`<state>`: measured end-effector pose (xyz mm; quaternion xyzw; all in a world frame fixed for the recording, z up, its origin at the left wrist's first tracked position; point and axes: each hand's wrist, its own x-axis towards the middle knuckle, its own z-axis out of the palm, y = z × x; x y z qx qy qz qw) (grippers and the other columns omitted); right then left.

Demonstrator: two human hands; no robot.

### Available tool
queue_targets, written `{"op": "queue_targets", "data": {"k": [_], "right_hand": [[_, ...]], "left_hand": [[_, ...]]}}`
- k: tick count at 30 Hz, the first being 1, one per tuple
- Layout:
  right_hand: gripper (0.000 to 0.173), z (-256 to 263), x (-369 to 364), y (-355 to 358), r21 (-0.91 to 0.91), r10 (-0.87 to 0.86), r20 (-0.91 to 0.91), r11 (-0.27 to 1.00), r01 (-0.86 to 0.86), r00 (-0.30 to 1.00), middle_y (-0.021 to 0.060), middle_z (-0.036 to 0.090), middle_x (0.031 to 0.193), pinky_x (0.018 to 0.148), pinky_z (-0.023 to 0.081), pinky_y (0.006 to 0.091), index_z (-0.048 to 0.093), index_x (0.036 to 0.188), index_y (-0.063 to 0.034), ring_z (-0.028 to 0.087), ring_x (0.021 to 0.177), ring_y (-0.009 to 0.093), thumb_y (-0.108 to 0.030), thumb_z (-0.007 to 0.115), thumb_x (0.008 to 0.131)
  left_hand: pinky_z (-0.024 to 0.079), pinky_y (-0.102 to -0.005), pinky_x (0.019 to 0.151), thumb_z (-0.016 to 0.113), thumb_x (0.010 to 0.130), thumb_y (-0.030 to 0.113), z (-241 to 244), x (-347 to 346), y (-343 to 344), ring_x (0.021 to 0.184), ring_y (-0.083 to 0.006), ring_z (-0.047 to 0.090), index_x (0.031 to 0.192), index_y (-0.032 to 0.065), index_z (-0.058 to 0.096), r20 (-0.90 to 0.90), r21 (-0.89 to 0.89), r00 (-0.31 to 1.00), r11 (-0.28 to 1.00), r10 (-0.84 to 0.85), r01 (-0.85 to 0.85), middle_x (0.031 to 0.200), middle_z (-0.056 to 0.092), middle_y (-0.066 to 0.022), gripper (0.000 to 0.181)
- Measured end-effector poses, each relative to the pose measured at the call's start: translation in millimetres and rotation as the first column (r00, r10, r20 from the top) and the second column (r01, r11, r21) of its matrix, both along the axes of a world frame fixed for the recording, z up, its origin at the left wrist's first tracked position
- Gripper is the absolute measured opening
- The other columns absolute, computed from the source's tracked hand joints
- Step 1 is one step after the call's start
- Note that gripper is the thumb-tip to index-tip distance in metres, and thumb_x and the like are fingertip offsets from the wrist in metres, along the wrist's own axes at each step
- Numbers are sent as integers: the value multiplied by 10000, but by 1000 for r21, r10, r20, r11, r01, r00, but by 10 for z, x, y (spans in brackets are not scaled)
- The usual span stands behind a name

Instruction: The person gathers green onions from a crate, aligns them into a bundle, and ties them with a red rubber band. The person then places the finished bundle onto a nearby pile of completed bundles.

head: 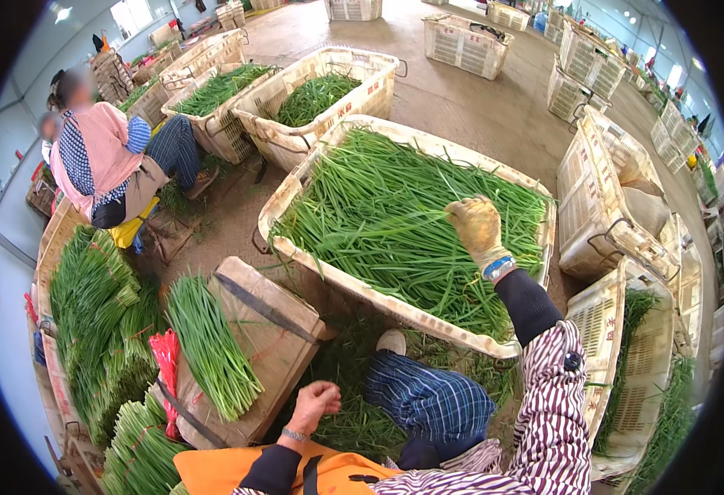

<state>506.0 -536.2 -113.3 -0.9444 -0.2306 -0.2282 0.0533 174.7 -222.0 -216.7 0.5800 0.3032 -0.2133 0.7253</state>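
My right hand [476,229], in a stained work glove, pinches a few long green chive leaves [399,220] above a large white plastic crate [362,286]. Loose chives [362,179] fill this crate nearly to its rim. Close to my lap, my bare left hand [317,402] is curled, with nothing visible in its fingers. Left of it, a sheaf of aligned chives [213,346] lies on a box-like work surface [275,303] crossed by dark straps. Beside the sheaf hangs a bundle of red plastic ties [167,371].
Tied chive bundles [93,322] are stacked at my left, more [139,448] nearer me. A seated person [99,154] works beyond them. Crates of chives [319,99] stand ahead; other crates [609,192] line my right. Leaf scraps [362,396] litter the floor around my leg [427,396].
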Motion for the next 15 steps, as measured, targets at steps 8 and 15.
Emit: {"op": "queue_targets", "data": {"k": [8, 15], "right_hand": [[139, 396, -1464, 1068, 95, 508, -60, 860, -501, 860, 24, 593, 740, 680, 485, 338, 606, 871, -155, 601, 712, 214, -231, 589, 756], [232, 439, -2049, 1366, 516, 635, -443, 758, -399, 633, 121, 621, 713, 627, 492, 401, 614, 873, -71, 627, 692, 301, -289, 613, 793]], "left_hand": [[463, -213, 533, 558, 916, 158, 1222, 663, -583, 595, -66, 538, 1112, 7, 573, 548, -53, 819, 984, 170, -169, 775, 578, 0, 248], [409, -219, 471, 564, 917, 181, 1357, 551, -410, 505, -79, 468, 896, 21, 612, 504, -235, 709, 868, 493, -436, 621, 519, 12, 168]]}}
